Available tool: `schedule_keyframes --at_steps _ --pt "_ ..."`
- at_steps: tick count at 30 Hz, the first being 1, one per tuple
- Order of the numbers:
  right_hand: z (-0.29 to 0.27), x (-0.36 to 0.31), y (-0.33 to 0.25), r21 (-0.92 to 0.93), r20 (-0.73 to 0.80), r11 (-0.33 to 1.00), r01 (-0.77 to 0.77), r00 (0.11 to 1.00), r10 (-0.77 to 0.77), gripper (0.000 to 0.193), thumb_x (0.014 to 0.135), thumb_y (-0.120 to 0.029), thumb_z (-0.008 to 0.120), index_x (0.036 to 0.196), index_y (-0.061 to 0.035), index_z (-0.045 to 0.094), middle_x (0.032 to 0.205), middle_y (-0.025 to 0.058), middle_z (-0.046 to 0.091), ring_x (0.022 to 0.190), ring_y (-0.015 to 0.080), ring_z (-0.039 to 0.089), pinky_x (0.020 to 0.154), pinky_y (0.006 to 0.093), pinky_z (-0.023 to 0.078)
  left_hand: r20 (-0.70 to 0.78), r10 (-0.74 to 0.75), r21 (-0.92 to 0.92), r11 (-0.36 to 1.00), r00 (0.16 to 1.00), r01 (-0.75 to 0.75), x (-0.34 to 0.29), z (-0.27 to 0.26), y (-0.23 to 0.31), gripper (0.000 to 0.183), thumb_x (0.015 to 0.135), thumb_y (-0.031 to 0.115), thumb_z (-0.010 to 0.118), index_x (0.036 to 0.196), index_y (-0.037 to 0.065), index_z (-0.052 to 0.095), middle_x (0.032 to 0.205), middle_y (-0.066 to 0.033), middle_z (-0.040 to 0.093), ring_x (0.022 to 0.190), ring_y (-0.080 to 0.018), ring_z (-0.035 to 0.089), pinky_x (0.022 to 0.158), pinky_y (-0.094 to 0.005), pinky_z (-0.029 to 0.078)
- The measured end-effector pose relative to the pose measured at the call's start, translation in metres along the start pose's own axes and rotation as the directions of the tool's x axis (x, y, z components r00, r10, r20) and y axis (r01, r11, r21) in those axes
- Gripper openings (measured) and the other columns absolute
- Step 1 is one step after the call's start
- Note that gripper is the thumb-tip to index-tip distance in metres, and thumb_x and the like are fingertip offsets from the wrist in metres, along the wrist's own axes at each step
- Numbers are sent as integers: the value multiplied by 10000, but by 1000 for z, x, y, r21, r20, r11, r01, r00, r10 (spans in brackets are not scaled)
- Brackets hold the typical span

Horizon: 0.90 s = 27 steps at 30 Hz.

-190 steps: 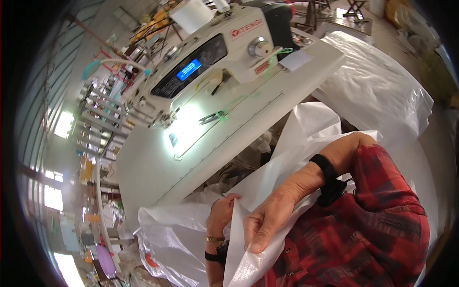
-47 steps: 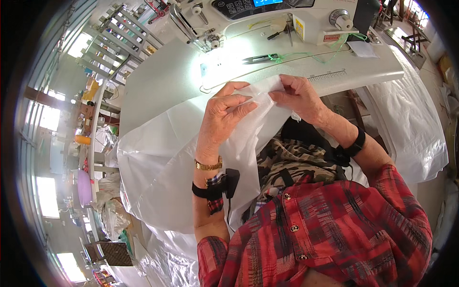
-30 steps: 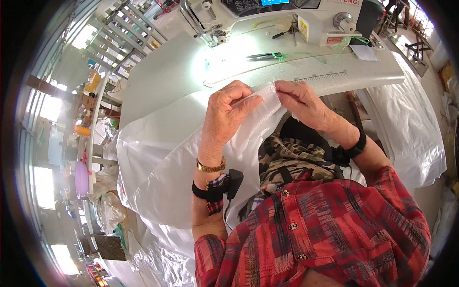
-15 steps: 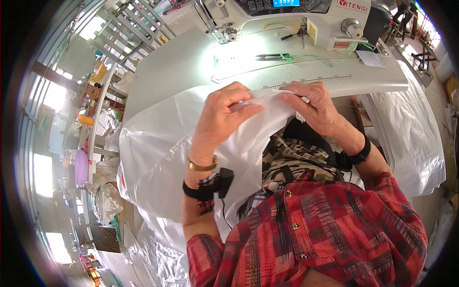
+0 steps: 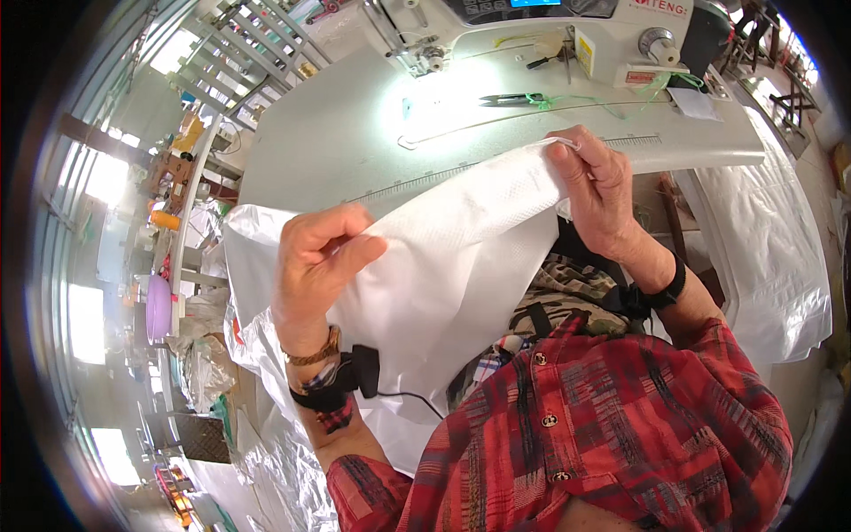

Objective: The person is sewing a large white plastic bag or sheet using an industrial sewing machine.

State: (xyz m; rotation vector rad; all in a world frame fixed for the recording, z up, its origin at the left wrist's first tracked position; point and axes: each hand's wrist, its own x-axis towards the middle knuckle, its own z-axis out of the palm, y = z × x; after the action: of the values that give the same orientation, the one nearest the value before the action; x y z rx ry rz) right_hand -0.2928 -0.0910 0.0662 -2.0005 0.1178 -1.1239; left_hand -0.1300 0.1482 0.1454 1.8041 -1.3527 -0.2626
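Note:
A sheet of white woven plastic fabric (image 5: 470, 199) is stretched between my two hands, just in front of the sewing table's near edge. My left hand (image 5: 319, 257) pinches its edge between thumb and fingers on the left. Higher and to the right, my right hand (image 5: 596, 182) grips the other end of that edge, which looks folded over. Below, the fabric hangs down over my lap and off to the left. Beyond my hands stands a white sewing machine (image 5: 532, 35), its lamp lighting the table under the needle.
On the sewing table (image 5: 319, 133), which has a printed ruler along its front, lie black thread snips (image 5: 512, 100) tied with green string and a small screwdriver (image 5: 538, 63). A stack of white sheets (image 5: 753, 239) is at the right. Cluttered shelving (image 5: 182, 230) runs along the left.
My left hand has moved left and toward me, while my right hand has risen slightly. The fabric edge between them, bunched before, is now pulled out long.

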Motion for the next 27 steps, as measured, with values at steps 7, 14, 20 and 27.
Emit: schedule_keyframes --at_steps 7,14,20,27 --pt "16 -2 2 77 -65 994 78 995 -73 72 958 -47 547 984 1 594 718 140 562 570 262 514 550 309 425 -86 -150 203 965 985 165 6 -2 -17 285 826 135 757 716 -3 534 614 -6 450 562 -75 357 514 -229 299" --pt "18 3 -8 -24 -32 990 142 989 -143 98 959 -31 526 1005 7 605 865 104 659 694 220 635 624 294 494 -149 249 722 688 957 -67 26 22 44 333 790 160 749 1042 3 598 923 -103 620 891 -279 581 803 -397 455" --pt "24 4 -22 3 -2 930 368 930 -368 114 884 44 570 992 20 596 849 132 650 649 292 628 564 332 489 -17 429 586 736 903 -338 45 55 48 322 823 224 714 1046 12 620 853 -116 598 813 -318 571 746 -400 450" --pt "24 15 -15 73 -85 948 309 949 -303 120 888 22 594 1007 24 576 861 135 634 694 273 631 608 319 495 -19 257 307 921 966 -239 66 47 29 191 885 142 689 817 -17 608 628 -47 471 549 -135 402 511 -280 342"
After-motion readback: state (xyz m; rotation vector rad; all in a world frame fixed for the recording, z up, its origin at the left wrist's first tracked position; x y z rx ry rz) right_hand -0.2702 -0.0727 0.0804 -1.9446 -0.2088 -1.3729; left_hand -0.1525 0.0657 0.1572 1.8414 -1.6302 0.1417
